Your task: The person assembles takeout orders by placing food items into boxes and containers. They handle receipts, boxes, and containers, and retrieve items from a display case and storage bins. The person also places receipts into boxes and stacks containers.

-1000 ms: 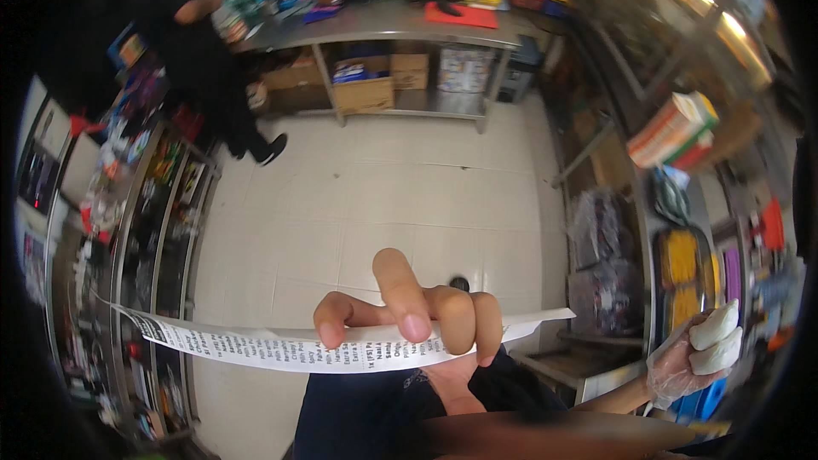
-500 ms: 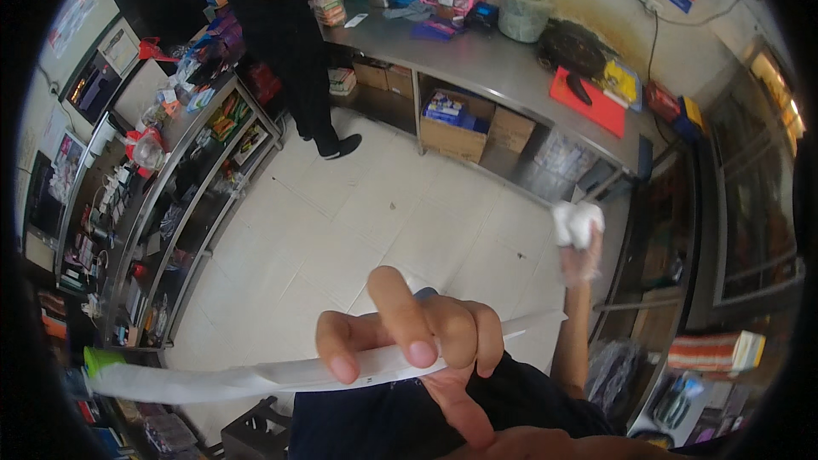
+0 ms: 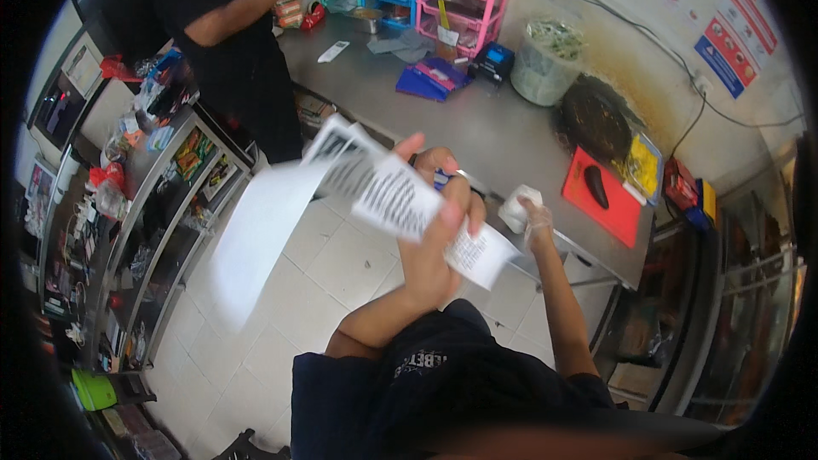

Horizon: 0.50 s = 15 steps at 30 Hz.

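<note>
My left hand (image 3: 436, 243) is raised in front of me, shut on a long white printed paper strip (image 3: 388, 192). The strip curls from lower left up over my fingers and ends at the right of my hand. My right hand (image 3: 535, 223), in a thin clear glove, is stretched toward the edge of the steel counter (image 3: 494, 132). It grips a small white wad (image 3: 516, 206) just above the counter's edge.
A person in black (image 3: 226, 43) stands at the counter's far left end. On the counter are pink and blue plastic drawers (image 3: 464, 4), a clear tub (image 3: 550, 60), a dark pan (image 3: 596, 119) and a red board (image 3: 609, 196). A goods rack (image 3: 145, 221) lines the left.
The view has swung toward the counter. The strip, edge-on and level before, now faces me and curls upward. My right hand has moved left, close to my left hand.
</note>
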{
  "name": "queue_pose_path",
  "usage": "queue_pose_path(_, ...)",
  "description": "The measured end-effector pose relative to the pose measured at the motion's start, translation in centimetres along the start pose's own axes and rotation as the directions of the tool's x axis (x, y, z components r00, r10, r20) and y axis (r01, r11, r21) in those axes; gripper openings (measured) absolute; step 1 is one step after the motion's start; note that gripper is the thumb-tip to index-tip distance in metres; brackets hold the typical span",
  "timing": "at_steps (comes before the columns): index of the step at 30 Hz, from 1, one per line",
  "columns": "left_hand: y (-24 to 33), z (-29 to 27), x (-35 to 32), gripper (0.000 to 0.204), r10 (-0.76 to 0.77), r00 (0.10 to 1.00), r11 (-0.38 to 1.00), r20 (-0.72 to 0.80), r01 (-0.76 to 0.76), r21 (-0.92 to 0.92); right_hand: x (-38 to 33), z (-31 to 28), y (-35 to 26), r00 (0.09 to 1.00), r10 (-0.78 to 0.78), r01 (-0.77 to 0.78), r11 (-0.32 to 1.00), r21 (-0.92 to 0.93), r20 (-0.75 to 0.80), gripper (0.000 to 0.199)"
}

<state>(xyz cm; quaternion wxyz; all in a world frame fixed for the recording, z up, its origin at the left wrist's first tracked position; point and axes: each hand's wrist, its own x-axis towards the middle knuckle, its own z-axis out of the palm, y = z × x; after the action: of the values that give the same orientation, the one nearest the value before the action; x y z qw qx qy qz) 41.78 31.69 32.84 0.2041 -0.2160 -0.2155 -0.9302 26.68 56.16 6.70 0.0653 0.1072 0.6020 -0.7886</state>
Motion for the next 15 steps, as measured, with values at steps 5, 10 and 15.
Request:
queue_pose_path(5, -4.9, -14.0, 7.4, 0.053, -0.384, 0.808, 0.91, -0.447, 0.412, -0.037, 12.7, -2.8, -0.5, 0.984, 0.071, -0.092, 0.988, -0.127, -0.163, 0.037)
queue_pose_path(10, -7.2, -24.8, 7.2, 0.052, -0.299, 0.604, 0.877, -0.739, 0.48, 0.037, 25.2, -0.9, -4.5, 0.989, 0.105, -0.149, 0.635, -0.758, -0.107, 0.036)
queue_pose_path(15, -10.1, -27.5, 9.9, 0.053, -0.181, 0.523, 0.875, -0.833, 0.471, 0.106, 36.8, 11.9, -4.2, 0.846, -0.365, 0.427, 0.029, -0.904, 0.389, 0.053)
